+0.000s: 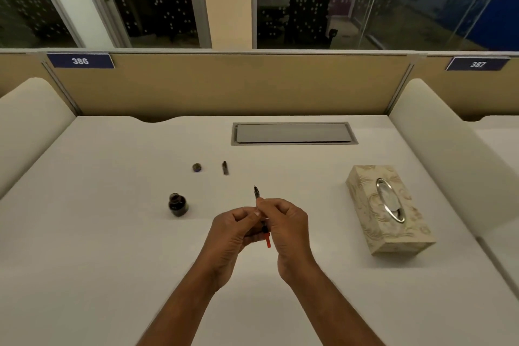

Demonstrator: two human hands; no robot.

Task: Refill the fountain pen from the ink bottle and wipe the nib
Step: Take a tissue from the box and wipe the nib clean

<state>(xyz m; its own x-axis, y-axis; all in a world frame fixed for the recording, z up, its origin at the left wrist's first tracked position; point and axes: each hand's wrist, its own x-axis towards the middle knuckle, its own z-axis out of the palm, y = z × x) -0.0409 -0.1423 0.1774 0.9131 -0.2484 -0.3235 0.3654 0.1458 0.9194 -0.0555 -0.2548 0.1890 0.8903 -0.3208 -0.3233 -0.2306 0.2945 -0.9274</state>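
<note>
1. Over the middle of the surface (112,233), both hands hold the pen (256,194) up in the air, just in front of the person.
2. The right hand (286,225) has its fingers curled round the top part of the pen, just under the nib (255,187). The nib points up and away.
3. The left hand (236,230) has its fingers curled too and pinches the lower part of the pen, near the red end (268,242) that sticks out below.
4. The bottle (178,205) stands on the surface to the left of the hands, near but not touching them. It is open, and its lid (196,168) lies farther back.
5. A small dark pen part (225,168) lies near the lid. I cannot tell if it is the cap or the barrel.
6. The tissue box (390,211) sits well off to the right.
7. I think the step now is getting the pen ready to fill. The nib is not in the ink yet.
8. Next, the pen needs to turn nib down and go over to the bottle. The mouth of the bottle is small, so the nib must go in straight and slowly.
9. One hand may need to hold the bottle so it does not tip.
10. The wipe comes last, with a tissue from the box.
</note>
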